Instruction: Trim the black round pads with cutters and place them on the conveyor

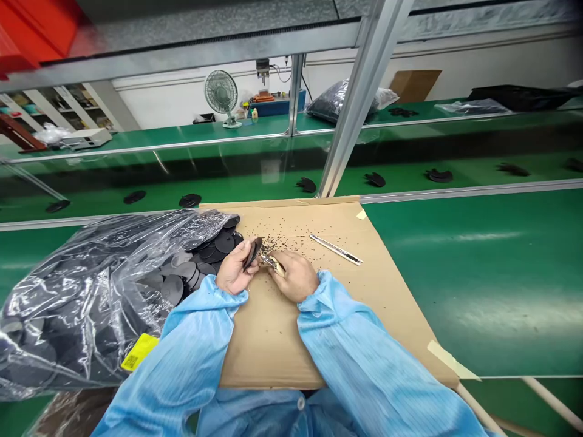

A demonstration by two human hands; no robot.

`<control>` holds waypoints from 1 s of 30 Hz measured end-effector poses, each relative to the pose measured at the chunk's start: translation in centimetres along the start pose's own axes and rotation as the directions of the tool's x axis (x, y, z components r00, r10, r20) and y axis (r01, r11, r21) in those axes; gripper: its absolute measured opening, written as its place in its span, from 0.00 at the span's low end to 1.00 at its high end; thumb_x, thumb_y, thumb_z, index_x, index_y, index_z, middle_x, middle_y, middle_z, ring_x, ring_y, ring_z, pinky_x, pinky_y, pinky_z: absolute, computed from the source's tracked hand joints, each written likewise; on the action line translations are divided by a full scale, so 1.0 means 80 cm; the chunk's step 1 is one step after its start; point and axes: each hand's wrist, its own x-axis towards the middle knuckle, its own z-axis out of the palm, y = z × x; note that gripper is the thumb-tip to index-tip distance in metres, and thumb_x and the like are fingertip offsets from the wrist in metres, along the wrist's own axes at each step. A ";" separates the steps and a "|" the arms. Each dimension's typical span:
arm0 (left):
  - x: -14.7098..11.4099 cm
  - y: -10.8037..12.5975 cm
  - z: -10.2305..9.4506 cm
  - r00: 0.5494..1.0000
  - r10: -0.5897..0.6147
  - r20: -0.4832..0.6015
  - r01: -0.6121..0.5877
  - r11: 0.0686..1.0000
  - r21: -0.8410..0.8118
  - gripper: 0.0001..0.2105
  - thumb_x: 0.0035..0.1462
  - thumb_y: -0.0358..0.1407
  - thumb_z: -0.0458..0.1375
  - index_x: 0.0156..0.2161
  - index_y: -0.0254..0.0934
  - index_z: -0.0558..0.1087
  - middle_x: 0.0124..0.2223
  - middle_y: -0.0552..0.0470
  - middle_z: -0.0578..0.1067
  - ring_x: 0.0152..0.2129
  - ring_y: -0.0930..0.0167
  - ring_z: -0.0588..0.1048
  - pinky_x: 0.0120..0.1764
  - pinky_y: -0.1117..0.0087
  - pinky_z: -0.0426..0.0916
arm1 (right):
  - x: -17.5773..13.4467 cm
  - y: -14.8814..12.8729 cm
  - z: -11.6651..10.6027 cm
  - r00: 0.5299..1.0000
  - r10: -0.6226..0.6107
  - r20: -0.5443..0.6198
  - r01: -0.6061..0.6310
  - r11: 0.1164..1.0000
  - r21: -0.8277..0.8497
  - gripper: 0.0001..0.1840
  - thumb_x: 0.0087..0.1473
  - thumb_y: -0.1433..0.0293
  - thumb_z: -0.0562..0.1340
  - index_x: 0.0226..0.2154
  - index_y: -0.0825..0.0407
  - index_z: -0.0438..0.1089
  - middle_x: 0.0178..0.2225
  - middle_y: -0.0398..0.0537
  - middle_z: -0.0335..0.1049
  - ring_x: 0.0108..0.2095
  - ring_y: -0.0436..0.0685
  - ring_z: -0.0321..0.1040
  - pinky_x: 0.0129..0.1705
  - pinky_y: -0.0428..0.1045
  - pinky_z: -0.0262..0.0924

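We pinch the discs (252, 255) on edge, tilted, in the left hand (235, 268): the thumb bears on the near side, the fingers curl below, and the upper rim projects beyond the fingertips. We cannot tell the count. The right hand (296, 276) wraps the pliers (276, 265); their metal nose points left, just beside the discs. We cannot tell whether it touches. Both hands work above the cardboard (273, 346), left of its centre. Black crumbs (286, 241) lie scattered between the hands and its far edge. The knife (336, 249) lies between the right hand and its right edge. At its left edge, the bag (91, 285) opens toward the left hand, showing more discs.
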 end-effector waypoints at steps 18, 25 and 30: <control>0.000 -0.005 -0.001 0.999 -0.012 0.047 0.006 0.993 0.118 0.16 0.46 0.35 0.66 0.41 0.34 0.71 0.24 0.58 0.64 0.13 0.81 0.60 0.15 0.80 0.53 | 0.003 -0.012 -0.019 0.974 0.044 0.222 -0.013 0.990 -0.140 0.09 0.55 0.69 0.55 0.39 0.49 0.69 0.37 0.47 0.73 0.37 0.55 0.68 0.35 0.46 0.54; 0.001 -0.009 -0.001 0.999 0.047 0.025 -0.051 0.983 0.177 0.18 0.45 0.37 0.67 0.41 0.33 0.72 0.24 0.56 0.68 0.15 0.81 0.62 0.16 0.80 0.56 | 0.003 -0.011 -0.024 0.957 0.074 0.279 -0.026 0.985 -0.173 0.10 0.56 0.68 0.53 0.39 0.48 0.68 0.38 0.46 0.73 0.39 0.55 0.68 0.34 0.47 0.54; 0.002 -0.013 -0.004 0.994 0.107 0.011 -0.107 0.974 0.200 0.18 0.45 0.38 0.67 0.42 0.33 0.72 0.24 0.57 0.67 0.15 0.81 0.62 0.16 0.81 0.56 | 0.006 -0.015 -0.026 0.935 0.123 0.333 -0.055 0.977 -0.208 0.11 0.52 0.71 0.55 0.39 0.48 0.69 0.40 0.48 0.73 0.40 0.56 0.69 0.35 0.47 0.55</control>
